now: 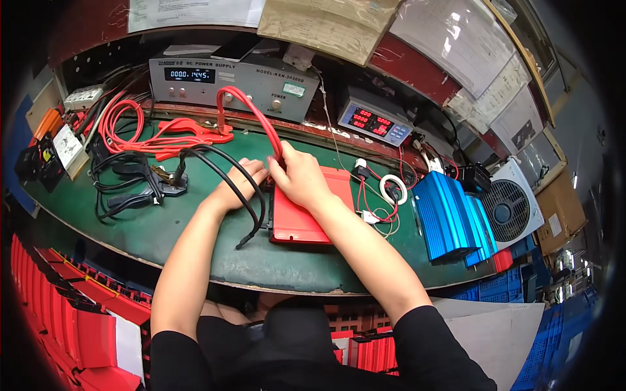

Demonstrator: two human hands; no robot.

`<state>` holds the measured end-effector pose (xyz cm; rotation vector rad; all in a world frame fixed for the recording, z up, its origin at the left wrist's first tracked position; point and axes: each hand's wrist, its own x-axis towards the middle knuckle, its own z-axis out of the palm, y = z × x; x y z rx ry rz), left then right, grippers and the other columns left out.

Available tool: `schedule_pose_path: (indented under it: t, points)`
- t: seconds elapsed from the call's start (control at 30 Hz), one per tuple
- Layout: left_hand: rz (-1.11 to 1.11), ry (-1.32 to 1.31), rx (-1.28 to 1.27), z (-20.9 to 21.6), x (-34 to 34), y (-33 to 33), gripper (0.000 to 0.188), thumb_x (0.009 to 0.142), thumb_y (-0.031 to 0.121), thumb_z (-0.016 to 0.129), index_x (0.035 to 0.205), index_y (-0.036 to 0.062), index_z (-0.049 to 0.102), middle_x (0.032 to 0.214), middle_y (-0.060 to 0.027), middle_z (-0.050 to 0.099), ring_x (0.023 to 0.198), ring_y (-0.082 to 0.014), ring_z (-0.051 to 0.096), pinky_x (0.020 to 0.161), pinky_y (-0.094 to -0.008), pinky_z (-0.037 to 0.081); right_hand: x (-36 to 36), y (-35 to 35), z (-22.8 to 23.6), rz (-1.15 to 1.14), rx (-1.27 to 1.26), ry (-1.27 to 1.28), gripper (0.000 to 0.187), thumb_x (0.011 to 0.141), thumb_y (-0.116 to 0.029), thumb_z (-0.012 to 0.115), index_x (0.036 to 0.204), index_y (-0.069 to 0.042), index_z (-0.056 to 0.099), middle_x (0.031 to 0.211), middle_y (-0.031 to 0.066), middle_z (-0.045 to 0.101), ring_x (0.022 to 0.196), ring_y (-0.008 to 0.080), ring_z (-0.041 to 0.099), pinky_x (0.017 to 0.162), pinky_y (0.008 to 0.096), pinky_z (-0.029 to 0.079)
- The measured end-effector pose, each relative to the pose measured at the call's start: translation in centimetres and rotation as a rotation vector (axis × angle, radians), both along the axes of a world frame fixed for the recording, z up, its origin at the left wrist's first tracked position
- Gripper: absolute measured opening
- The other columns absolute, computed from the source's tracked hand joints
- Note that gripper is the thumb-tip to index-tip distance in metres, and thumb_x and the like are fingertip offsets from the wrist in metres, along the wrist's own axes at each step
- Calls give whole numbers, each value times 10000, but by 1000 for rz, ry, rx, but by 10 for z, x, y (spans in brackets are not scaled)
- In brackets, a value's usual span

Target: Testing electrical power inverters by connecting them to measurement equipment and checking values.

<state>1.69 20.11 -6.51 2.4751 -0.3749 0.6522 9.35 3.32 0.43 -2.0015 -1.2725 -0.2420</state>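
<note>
A red metal box (301,218), which looks like a power inverter, lies on the green bench top before me. My right hand (301,174) reaches over its left end, fingers closed round a thick red cable (251,104) that arches back towards the power supply. Beside that end is my left hand (242,185), its fingers bent close together near the cable's lower end; whatever they pinch is hidden. A thick black cable (242,195) loops over the left hand, and its loose end rests on the bench. Black clamps (137,179) and red clamps (195,132) lie to the left.
Behind stands a grey power supply (228,85) with a lit display; right of it is a meter (375,118) with red digits. Blue finned cases (443,215) and a fan (508,205) occupy the right side. Thin wires and a white ring (393,188) lie between. Red cases (65,319) are stacked lower left.
</note>
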Motion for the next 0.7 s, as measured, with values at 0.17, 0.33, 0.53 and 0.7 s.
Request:
schedule_pose_path:
  t: [0.17,0.33,0.53,0.7]
  points:
    - [-5,173,-389,8,-10,-1,173,887,172,640,918,35,539,888,-118,550,882,-301,533,804,-398,439,-2,0,-3,-51,-2,4,233,932,-207,606,1013,3,547,708,206,651,686,428,645,618,492,494]
    - [-109,167,-536,8,-13,4,190,845,145,687,926,30,558,900,-108,577,892,-278,555,798,-389,457,1,5,0,-58,-41,28,279,945,-276,579,993,-5,530,696,216,651,693,445,648,637,540,511]
    - [156,136,-251,9,-9,-6,232,951,226,569,861,14,599,822,-143,650,843,-321,559,768,-432,453,6,3,-6,-81,-10,7,256,937,-259,599,1017,-18,563,699,193,655,671,420,645,615,505,493]
    - [42,176,-409,15,-15,-7,162,888,175,646,889,34,566,835,-108,590,853,-289,537,795,-409,455,5,1,-8,-85,-15,30,311,947,-313,570,1019,-13,533,704,216,653,697,449,644,638,556,504]
